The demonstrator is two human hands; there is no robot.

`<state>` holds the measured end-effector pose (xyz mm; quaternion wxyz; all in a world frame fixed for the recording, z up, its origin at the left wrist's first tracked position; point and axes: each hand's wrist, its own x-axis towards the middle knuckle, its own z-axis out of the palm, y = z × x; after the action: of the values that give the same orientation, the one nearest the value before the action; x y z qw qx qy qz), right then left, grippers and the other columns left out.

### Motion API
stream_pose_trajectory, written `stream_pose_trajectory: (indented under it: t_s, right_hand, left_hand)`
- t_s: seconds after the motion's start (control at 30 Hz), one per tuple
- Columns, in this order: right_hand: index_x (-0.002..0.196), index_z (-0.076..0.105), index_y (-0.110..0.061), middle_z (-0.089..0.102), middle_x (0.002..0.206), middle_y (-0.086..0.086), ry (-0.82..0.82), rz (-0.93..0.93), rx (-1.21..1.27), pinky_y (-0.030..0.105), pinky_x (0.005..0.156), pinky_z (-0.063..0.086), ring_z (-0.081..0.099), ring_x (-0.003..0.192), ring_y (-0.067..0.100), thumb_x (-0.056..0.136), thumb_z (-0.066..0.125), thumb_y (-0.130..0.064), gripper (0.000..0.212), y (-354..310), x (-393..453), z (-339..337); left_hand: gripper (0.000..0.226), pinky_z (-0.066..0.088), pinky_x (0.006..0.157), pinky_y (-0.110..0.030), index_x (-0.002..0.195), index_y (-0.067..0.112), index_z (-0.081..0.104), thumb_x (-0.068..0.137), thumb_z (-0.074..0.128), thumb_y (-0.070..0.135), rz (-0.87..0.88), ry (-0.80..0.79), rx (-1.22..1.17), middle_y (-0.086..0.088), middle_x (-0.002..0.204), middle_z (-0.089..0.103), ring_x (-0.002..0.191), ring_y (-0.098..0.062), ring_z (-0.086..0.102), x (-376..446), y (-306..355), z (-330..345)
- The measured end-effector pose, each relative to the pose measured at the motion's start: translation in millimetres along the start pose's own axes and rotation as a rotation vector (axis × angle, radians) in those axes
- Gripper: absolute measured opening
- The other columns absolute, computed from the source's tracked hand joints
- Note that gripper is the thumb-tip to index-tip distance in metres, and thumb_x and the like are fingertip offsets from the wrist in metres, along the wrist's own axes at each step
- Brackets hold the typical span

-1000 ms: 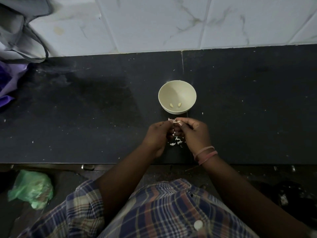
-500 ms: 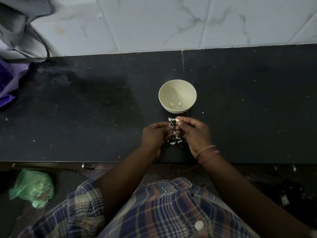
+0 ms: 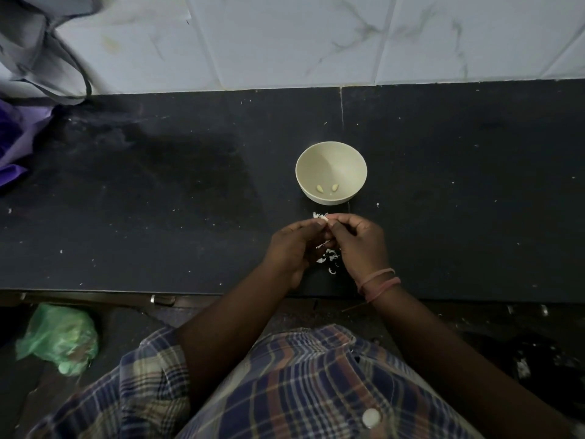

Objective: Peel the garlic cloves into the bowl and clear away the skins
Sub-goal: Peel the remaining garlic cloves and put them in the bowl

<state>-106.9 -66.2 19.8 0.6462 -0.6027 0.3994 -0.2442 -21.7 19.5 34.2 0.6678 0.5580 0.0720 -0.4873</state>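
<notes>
Across the whole width, a dark speckled stone counter (image 3: pixel 158 191), backed by pale marbled wall tiles (image 3: pixel 316 39); broad bare working room, presumably chosen so that papery waste shows white against black and can be swept up later. Off at the far left, grey and purple cloth (image 3: pixel 28 90), well apart from the work. Below the counter edge, a crumpled green plastic bag (image 3: pixel 58 339) on the floor, perhaps waiting for the skins, though not certain. Nearest the camera, a blue-and-brown checked shirt (image 3: pixel 285 391).

Squarely ahead, just beyond the hands, a small round cream bowl (image 3: pixel 331 153), upright and within easy reach, so a finished clove needs only a short drop. Inside it, two peeled pale-yellow garlic cloves (image 3: pixel 327 187) lying side by side near the front wall.

Close in front of the bowl, left hand (image 3: pixel 292 245) and right hand (image 3: pixel 361 245) drawn together, fingers of both curled and pinching a single small white garlic clove (image 3: pixel 323 219) between their tips, raised a little over the counter. Held jointly, most likely so one hand steadies while the other picks at the skin; which does which, too small to tell. Pink bands (image 3: pixel 378 282) on the right wrist.

Directly beneath the hands, a loose scatter of white garlic skin flakes (image 3: pixel 329 259), fallen where peeled. Clearing not yet begun.
</notes>
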Motion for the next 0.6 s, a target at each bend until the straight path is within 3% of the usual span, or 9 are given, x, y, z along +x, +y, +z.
stream_pose_trajectory:
  t_s: [0.17,0.27,0.43,0.6]
  right_hand:
    - [0.091,0.075,-0.006,0.074,0.078,0.008,0.011,-0.05,-0.084,0.03,0.064,0.057,0.068,0.067,0.014,0.091,0.062,-0.005,0.013,-5.1,2.4,0.4]
    - [0.09,0.075,-0.005,0.074,0.079,0.007,0.03,-0.094,-0.151,0.032,0.07,0.059,0.071,0.074,0.018,0.089,0.064,-0.006,0.011,-5.7,2.6,-0.8]
    - [0.087,0.074,-0.009,0.073,0.075,0.0,0.03,-0.135,-0.264,0.026,0.065,0.056,0.068,0.068,0.01,0.087,0.067,-0.013,0.007,-11.0,3.2,-2.3]
    - [0.085,0.072,-0.016,0.072,0.073,-0.003,0.014,-0.173,-0.359,0.034,0.068,0.058,0.069,0.068,0.012,0.085,0.069,-0.022,0.007,-10.6,6.4,-5.9]
  left_hand:
    - [0.024,0.06,0.067,-0.026,0.117,0.001,0.068,0.094,0.063,0.0,0.026,-0.043,-0.074,-0.01,0.089,0.075,0.074,-0.015,0.072,-1.4,2.4,0.0]
    - [0.023,0.059,0.063,-0.027,0.116,-0.005,0.067,0.093,0.064,-0.001,0.053,-0.06,-0.097,-0.015,0.093,0.075,0.076,-0.018,0.073,-2.3,2.1,0.4]
    - [0.027,0.059,0.068,-0.025,0.116,-0.006,0.067,0.09,0.067,0.001,0.077,-0.063,-0.1,-0.014,0.093,0.075,0.077,-0.018,0.072,0.2,0.4,-1.2]
    - [0.025,0.058,0.071,-0.022,0.114,-0.001,0.07,0.09,0.069,0.004,0.065,-0.064,-0.083,-0.01,0.09,0.075,0.075,-0.014,0.068,1.8,0.7,-1.4]
